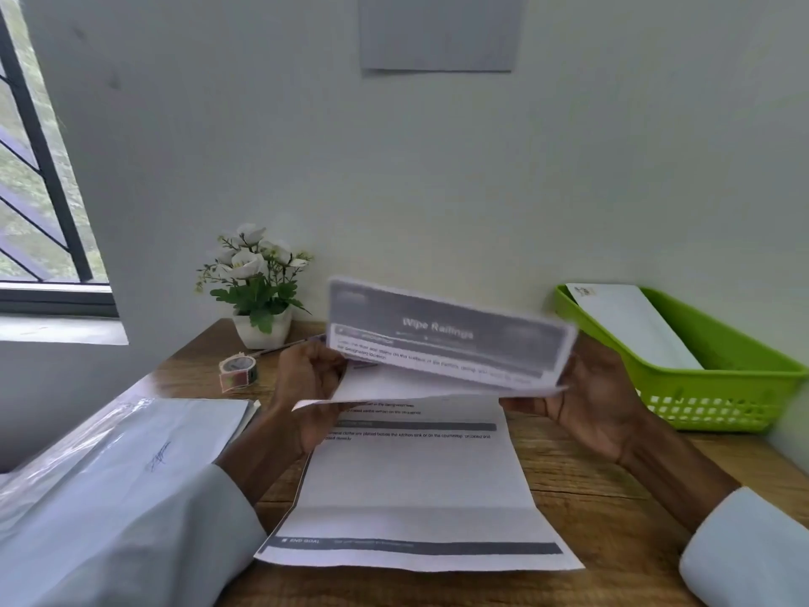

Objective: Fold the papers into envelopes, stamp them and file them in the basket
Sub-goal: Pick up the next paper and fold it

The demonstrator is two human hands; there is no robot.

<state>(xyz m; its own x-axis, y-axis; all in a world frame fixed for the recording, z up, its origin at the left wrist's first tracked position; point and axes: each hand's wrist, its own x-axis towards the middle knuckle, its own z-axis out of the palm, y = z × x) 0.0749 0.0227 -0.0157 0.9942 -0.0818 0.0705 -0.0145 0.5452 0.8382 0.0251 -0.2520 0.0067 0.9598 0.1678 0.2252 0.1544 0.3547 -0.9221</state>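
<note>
Printed sheet [411,475] lies flat on the wooden surface [591,497], centre, a crease across its near part. Its far third is lifted and bent back toward the viewer, header side showing; that flap is motion-blurred.

Left hand [306,387]: grip closed on the flap's left edge, thumb on top, fingers under. Right hand [591,400]: fingers curled around the flap's right edge, palm facing in.

Green basket [722,378] at far right against the wall, one white envelope [634,326] leaning inside it, a small stamp at its upper corner. Basket is near the right hand, not touching.

Left of the sheet: stack of envelopes [144,435] under clear plastic, partly covered by the left sleeve. Stamp roll [237,370] sits beyond the stack, just beside a pen [276,348]. Potted flowers [258,286] stand at the back by the wall. Window [39,190] at far left. Grey paper [437,32] stuck on the wall above.
</note>
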